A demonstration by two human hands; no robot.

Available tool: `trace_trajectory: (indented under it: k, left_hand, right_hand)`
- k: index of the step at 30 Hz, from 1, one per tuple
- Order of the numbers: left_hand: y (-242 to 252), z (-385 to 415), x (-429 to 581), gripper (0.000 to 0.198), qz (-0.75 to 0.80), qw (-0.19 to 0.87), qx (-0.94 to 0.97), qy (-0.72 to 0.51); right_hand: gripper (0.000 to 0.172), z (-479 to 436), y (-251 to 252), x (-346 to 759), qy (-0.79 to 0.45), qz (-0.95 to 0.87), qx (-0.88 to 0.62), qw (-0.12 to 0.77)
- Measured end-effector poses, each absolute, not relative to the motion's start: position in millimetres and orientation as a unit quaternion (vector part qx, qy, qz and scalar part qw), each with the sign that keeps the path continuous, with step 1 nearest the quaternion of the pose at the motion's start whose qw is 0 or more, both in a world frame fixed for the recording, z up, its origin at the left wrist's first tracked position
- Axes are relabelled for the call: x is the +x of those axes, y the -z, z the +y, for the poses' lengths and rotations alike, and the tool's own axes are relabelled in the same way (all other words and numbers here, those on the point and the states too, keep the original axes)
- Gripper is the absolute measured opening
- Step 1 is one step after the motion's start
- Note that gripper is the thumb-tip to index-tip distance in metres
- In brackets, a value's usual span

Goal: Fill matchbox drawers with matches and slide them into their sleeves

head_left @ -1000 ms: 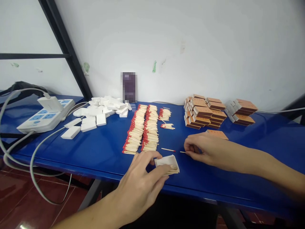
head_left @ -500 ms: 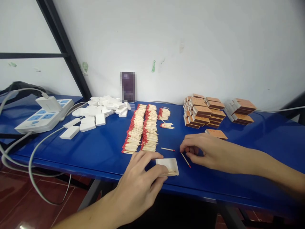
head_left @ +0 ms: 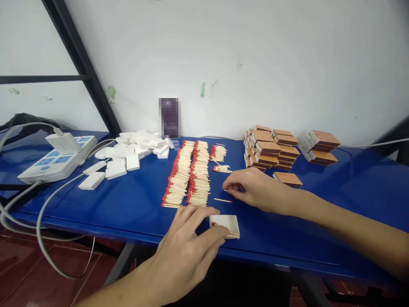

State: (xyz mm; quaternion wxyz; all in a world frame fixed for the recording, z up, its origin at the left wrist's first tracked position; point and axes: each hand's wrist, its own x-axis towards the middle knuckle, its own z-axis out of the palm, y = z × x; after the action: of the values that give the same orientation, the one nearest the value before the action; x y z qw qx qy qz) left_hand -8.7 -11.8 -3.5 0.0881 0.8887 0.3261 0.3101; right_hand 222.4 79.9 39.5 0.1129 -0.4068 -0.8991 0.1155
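Note:
My left hand (head_left: 191, 243) holds a small white matchbox tray (head_left: 228, 220) near the table's front edge, its fingers around the left end and over some matches inside. Just up and right of the tray, my right hand (head_left: 252, 189) has thumb and forefinger pinched together on a match (head_left: 225, 190), of which only a short end shows. A single loose match (head_left: 223, 200) lies between the tray and my right fingertips. Two long rows of red-tipped matches (head_left: 198, 175) lie beyond my left hand, with two smaller groups (head_left: 218, 152) to their right.
White trays (head_left: 137, 145) are heaped at the back left, beside a power strip (head_left: 57, 160) with cables. Orange matchboxes (head_left: 266, 148) are stacked at the back right, with a single one (head_left: 287, 179) behind my right forearm. A blurred dark upright object (head_left: 169, 118) leans by the wall.
My right hand has moved left, closer to the loose match, and the match at its fingertips has moved with it. My left hand still holds the tray, where a red match head now shows.

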Motion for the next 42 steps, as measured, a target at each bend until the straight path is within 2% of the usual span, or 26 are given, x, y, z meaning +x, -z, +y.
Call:
trace_trajectory:
  k: [7,12,18,22,27,34,39,42]
  left_hand:
    - [0,-11,-10,0.026,0.331,0.104,0.89,-0.296]
    - [-7,-13,-16,0.041,0.316,0.154,0.898,-0.264]
    - [-3,-9,-11,0.023,0.337,0.155,0.883,-0.287]
    - [-2,-10,-11,0.029,0.337,0.155,0.881,-0.292]
    - [-2,-11,-13,0.02,0.327,0.16,0.883,-0.297]
    - [0,-10,-11,0.015,0.318,0.155,0.876,-0.328]
    - [6,-8,-7,0.025,0.321,0.104,0.863,-0.377]
    - [10,-8,-4,0.023,0.315,0.084,0.853,-0.407]
  right_hand:
    - [0.016,74,-33,215,-0.12,-0.929,-0.327,0.129]
    - [0.016,76,-29,223,-0.087,-0.922,-0.361,0.111]
    - [0.019,77,-36,234,-0.133,-0.897,-0.409,0.104]
    - [0.022,77,-42,245,-0.132,-0.904,-0.396,0.089]
    - [0.024,76,-45,255,-0.107,-0.905,-0.405,0.07]
    - [0.027,75,-40,259,-0.156,-0.893,-0.42,0.034]
    - [0.022,62,-49,249,-0.156,-0.897,-0.407,0.076]
    - [0.014,43,-58,236,-0.189,-0.9,-0.38,0.102]
